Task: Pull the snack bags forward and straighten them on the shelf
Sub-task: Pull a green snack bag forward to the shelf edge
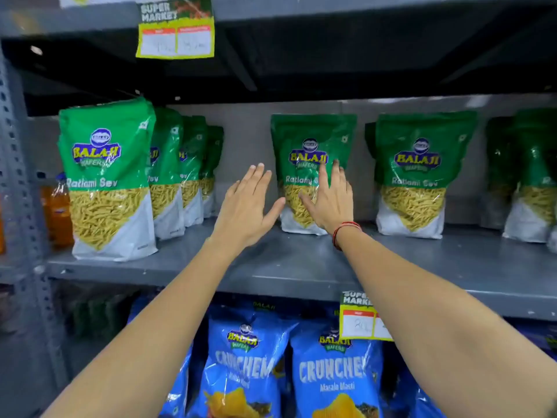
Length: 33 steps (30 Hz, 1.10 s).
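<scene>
On the grey metal shelf (301, 267) at chest level stand green Ratlami Sev snack bags in several rows. At the left a row of green bags (108, 179) runs front to back, the first one standing right at the shelf's front edge and the others lined up behind it. Near the middle a single green bag (310, 137) stands upright, set well back from the edge, close to the rear wall. To its right another green bag (419, 173) stands at about the same depth, and further bags (530, 176) sit at the far right, blurred.

Both arms reach in toward the middle bag. The left hand (247, 206) is flat and spread, fingers together and thumb out, grasping nothing; it hovers just left of the middle bag, and whether the thumb touches the bag I cannot tell. The right hand (330, 200) is also spread wide, palm laid against the bag's front over the clear window, fingers pointing up; it does not clasp the bag. A red thread bracelet (346, 230) circles the right wrist.

Below, blue Crunchem bags (250, 366) fill the lower shelf, with a yellow price tag (361, 318) hanging on the shelf lip. Another price tag (176, 28) hangs above. An orange bottle (60, 212) stands at the far left
</scene>
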Each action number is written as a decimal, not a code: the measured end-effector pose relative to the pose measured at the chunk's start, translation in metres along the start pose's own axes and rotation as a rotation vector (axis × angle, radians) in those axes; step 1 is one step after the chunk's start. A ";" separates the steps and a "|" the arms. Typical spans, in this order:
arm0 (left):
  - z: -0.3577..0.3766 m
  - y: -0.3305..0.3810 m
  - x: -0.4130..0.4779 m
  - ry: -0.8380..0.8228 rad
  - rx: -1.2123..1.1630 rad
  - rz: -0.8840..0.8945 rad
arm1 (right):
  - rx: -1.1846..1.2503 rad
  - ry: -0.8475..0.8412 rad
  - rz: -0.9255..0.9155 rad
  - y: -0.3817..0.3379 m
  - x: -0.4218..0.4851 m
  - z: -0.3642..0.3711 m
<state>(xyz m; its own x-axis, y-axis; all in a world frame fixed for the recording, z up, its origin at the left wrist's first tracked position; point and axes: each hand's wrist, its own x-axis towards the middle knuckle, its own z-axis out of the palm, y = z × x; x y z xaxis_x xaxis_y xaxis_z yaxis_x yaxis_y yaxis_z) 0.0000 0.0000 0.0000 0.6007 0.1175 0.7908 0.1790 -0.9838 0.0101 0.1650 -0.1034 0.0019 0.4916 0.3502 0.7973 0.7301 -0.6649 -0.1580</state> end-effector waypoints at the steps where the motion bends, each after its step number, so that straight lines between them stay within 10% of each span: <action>1: 0.001 -0.002 -0.005 -0.038 -0.019 -0.024 | 0.033 -0.030 0.046 -0.004 0.000 0.004; 11: 0.017 -0.023 -0.066 -0.360 -0.150 -0.096 | 0.276 -0.165 0.358 -0.024 0.009 0.032; 18: 0.024 -0.016 -0.085 -0.074 0.065 -0.012 | 0.347 -0.151 0.505 -0.025 0.008 0.048; 33: 0.024 -0.014 -0.086 -0.039 0.025 -0.042 | 0.289 -0.087 0.486 -0.043 -0.006 0.030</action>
<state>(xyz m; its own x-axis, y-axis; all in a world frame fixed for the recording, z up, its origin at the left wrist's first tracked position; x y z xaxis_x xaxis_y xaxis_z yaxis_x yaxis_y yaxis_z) -0.0351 0.0072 -0.0826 0.6218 0.1646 0.7657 0.2244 -0.9741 0.0271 0.1450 -0.0571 -0.0137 0.8316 0.1105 0.5442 0.5044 -0.5604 -0.6569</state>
